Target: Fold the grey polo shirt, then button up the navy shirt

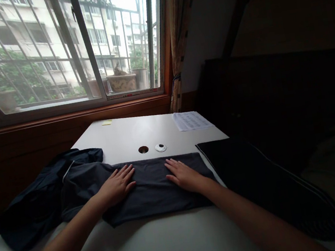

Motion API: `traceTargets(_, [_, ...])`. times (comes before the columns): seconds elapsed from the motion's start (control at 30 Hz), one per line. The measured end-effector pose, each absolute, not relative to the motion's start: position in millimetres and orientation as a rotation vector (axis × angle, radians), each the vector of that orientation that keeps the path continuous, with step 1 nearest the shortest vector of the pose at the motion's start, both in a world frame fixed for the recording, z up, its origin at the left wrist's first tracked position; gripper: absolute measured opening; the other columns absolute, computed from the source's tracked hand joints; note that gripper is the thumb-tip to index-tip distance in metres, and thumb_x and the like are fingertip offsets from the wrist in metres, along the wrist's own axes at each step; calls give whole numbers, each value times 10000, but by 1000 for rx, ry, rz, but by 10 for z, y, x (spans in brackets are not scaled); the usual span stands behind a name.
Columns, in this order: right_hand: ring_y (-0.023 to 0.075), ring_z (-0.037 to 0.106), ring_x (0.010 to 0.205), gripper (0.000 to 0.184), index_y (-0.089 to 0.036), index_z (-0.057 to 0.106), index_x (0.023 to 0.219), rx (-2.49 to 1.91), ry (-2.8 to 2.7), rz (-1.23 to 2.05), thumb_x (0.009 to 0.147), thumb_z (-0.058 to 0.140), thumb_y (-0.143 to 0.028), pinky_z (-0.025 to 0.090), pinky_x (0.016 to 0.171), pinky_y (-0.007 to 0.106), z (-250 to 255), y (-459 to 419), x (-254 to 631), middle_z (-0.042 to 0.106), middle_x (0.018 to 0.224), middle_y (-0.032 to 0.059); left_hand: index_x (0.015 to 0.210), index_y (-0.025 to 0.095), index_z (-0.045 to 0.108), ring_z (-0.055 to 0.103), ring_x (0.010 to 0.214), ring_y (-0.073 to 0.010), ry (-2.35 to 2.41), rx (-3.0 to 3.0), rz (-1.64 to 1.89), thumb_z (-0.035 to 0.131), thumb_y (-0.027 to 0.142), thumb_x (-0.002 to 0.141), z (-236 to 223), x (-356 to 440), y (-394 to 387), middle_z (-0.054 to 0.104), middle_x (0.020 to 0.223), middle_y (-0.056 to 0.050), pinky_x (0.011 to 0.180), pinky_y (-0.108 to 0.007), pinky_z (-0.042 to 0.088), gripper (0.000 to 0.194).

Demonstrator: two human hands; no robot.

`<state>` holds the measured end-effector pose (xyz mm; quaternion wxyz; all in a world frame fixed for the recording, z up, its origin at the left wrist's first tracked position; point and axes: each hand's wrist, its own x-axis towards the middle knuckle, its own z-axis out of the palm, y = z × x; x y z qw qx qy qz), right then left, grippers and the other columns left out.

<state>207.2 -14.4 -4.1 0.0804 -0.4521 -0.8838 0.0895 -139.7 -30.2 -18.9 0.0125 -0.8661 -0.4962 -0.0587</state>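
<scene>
A dark grey garment (155,190) lies spread across the white table, its middle part flat and its left part bunched. My left hand (118,186) rests palm down on the garment, fingers stretched out and slightly apart. On the same cloth, farther right, my right hand (183,175) also lies flat with its fingers extended. Both hands are open and hold nothing. At the left, a navy garment (32,212) lies crumpled against the grey cloth and hangs near the table's edge. A black cloth with a pale edge line (258,183) lies to the right of my right hand.
The white table (125,136) has a round cable hole (143,149) and a white round cover (160,147) beyond the garment. Printed paper (192,120) lies at the back right, a yellow note (107,122) at the back left. A barred window (58,49) and a curtain (177,36) stand behind.
</scene>
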Motion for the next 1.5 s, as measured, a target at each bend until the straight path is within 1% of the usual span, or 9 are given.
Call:
traceTargets(0.17, [223,149,1540,707,-212,294,1578,-1571,-2589,159,1007,270,-628,106,1247,456,-181,34,2120,193,1663,56,1564,181,315,213,1524,-276,-1685,-2607,-200,265,615,1026,-307,-1556,-138,284,1626,-83,1227,-457,212,692])
traceTargets(0.37, [241,144,1541,723,-168,274,1582,-1779,-2470,122,1012,238,-611,99,1240,462,-249,207,2531,179,1664,104,1554,153,337,190,1529,-286,-1735,-2560,-236,272,637,1015,-348,-1698,-89,267,1631,-103,1233,-445,201,727])
traceTargets(0.53, [231,180,1532,675,-197,299,1572,-1839,-2418,104,1018,288,-583,116,1238,434,-271,364,2649,228,1657,75,1548,153,354,205,1525,-289,-1719,-2556,-281,290,612,1022,-349,-1672,-105,292,1622,-115,1225,-457,220,701])
traceTargets(0.7, [238,252,1505,559,-198,392,1526,-1931,-2288,49,1039,324,-463,169,1221,431,-289,486,2710,322,1625,86,1529,196,400,213,1522,-303,-1696,-2563,-296,341,553,1031,-299,-1652,-195,307,1620,-109,1212,-489,236,615])
traceTargets(0.9, [283,372,1419,436,-115,525,1402,-1991,-2154,1,1014,393,-262,247,1168,439,-248,508,2768,471,1500,177,1476,348,462,292,1496,-304,-1356,-2845,-289,438,505,1025,-51,-1468,-744,438,1563,-31,1192,-567,261,478])
traceTargets(1.1, [337,572,1240,632,-125,439,1460,-2166,-1987,127,896,605,-356,415,1028,429,-72,565,2826,531,1368,230,1505,347,408,423,1425,-301,-994,-3064,-223,668,399,906,137,-1364,-1304,430,1567,-40,1176,-534,339,655])
traceTargets(1.3, [356,667,1113,871,-94,405,1475,-2172,-2028,358,741,777,-380,509,906,400,59,451,2975,649,1226,233,1473,322,456,498,1340,-264,-1066,-2944,-287,570,97,866,93,-1513,-1496,527,1483,-30,1082,-451,483,657])
traceTargets(1.4, [347,696,1057,781,-126,439,1453,-2072,-2081,412,764,752,-322,513,901,416,63,272,3013,711,1125,191,1438,332,494,554,1236,-245,-1119,-2888,-357,541,25,827,56,-1568,-1528,575,1398,-40,1024,-412,526,686])
traceTargets(1.5, [312,684,1101,684,-169,483,1415,-1925,-2101,431,776,716,-239,505,943,402,66,115,3005,703,1186,158,1394,290,537,584,1119,-247,-1119,-2830,-373,529,8,823,3,-1561,-1508,623,1256,-72,989,-422,531,637])
